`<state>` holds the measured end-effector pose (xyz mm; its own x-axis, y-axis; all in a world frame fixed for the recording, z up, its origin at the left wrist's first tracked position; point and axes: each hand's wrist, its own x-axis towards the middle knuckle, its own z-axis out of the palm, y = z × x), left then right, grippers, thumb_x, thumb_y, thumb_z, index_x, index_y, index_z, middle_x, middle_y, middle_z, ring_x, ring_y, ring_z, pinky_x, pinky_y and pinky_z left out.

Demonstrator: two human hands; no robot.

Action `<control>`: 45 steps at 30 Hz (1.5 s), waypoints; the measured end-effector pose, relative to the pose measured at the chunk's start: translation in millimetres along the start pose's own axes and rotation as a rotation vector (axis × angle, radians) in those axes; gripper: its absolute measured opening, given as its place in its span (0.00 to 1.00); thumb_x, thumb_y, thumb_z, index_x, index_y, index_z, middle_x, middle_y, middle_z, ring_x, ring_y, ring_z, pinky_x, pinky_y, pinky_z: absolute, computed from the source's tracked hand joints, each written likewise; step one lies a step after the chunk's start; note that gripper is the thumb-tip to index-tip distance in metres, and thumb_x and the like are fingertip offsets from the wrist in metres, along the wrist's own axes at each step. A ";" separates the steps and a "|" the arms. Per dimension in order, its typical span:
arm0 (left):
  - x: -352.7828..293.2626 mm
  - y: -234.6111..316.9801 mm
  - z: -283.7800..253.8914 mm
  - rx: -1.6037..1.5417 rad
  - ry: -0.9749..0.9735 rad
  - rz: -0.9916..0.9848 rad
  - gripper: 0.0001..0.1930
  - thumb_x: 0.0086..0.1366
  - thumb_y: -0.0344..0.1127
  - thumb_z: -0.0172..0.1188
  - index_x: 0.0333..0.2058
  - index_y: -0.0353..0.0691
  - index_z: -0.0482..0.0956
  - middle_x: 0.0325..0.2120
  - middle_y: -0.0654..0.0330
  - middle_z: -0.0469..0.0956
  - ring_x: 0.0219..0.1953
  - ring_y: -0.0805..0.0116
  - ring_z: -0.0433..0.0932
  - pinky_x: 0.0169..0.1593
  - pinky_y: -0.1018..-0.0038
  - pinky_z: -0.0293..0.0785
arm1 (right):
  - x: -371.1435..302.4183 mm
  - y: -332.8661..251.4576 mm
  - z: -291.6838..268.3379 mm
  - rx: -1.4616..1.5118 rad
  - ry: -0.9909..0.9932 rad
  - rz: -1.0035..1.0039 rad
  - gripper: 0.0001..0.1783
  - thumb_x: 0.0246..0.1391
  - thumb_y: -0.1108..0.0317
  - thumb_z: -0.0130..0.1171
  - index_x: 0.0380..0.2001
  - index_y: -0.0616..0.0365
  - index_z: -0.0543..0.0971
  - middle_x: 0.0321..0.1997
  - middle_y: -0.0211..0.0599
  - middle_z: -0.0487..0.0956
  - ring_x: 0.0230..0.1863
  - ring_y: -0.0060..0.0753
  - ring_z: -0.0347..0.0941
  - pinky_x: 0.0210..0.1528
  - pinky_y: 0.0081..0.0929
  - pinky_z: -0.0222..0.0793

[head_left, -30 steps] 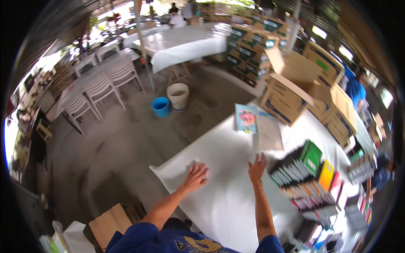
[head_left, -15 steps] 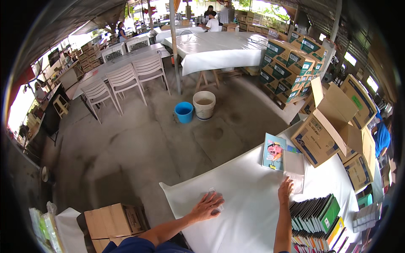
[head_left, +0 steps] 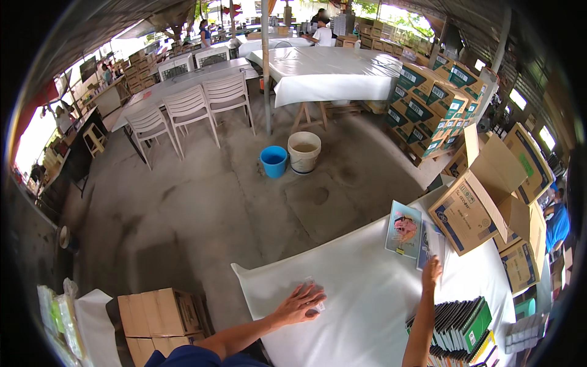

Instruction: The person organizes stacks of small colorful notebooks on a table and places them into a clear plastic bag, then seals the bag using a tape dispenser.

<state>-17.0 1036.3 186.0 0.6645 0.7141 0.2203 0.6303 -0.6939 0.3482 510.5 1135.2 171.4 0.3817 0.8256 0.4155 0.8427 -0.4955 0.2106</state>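
Books (head_left: pixel 403 229) lie on the table (head_left: pixel 354 281) left of a carton (head_left: pixel 461 214), notebooks (head_left: pixel 458 327) nearer. Beyond, buckets (head_left: pixel 304 158) stand on the floor (head_left: pixel 195 214), right of the chairs (head_left: pixel 186 107).

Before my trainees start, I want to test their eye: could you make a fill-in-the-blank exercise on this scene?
The bucket left of the whitish pail is coloured ____.
On the near side of the long grey table stand ____ pale chairs.
The hand nearer the stacked spiral notebooks is the ____ one.
The pale-blue illustrated book lies to the ____ of the open cardboard box.

Missing words: blue; three; right; left.
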 end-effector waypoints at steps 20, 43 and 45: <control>-106.9 -94.7 -28.7 -1.318 0.767 -0.719 0.27 0.68 0.40 0.51 0.63 0.38 0.63 0.34 0.69 0.71 0.33 0.81 0.68 0.37 0.80 0.67 | -322.2 -231.2 -308.9 0.977 -1.375 -0.985 0.28 0.43 0.78 0.54 0.50 0.46 0.79 0.44 0.46 0.81 0.46 0.40 0.77 0.53 0.31 0.68; -189.3 28.6 -2.6 -2.187 0.013 -0.958 0.34 0.66 0.55 0.53 0.66 0.48 0.57 0.65 0.62 0.59 0.65 0.69 0.58 0.65 0.60 0.53 | -373.0 -194.9 -307.0 0.748 -0.493 -0.594 0.27 0.42 0.79 0.46 0.43 0.42 0.82 0.36 0.43 0.82 0.36 0.48 0.78 0.39 0.42 0.74; -184.1 36.1 -9.4 -2.208 -0.037 -0.901 0.36 0.66 0.59 0.49 0.67 0.50 0.53 0.67 0.62 0.54 0.67 0.68 0.53 0.66 0.58 0.52 | -356.2 -183.5 -324.1 0.750 -0.383 -0.432 0.31 0.39 0.82 0.47 0.48 0.44 0.79 0.39 0.43 0.82 0.35 0.49 0.78 0.35 0.42 0.74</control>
<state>-120.3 880.6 166.6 0.5993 0.6436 -0.4761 -0.5204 0.7651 0.3792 96.8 844.6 271.6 -0.0343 0.9956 0.0876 0.9138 0.0668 -0.4007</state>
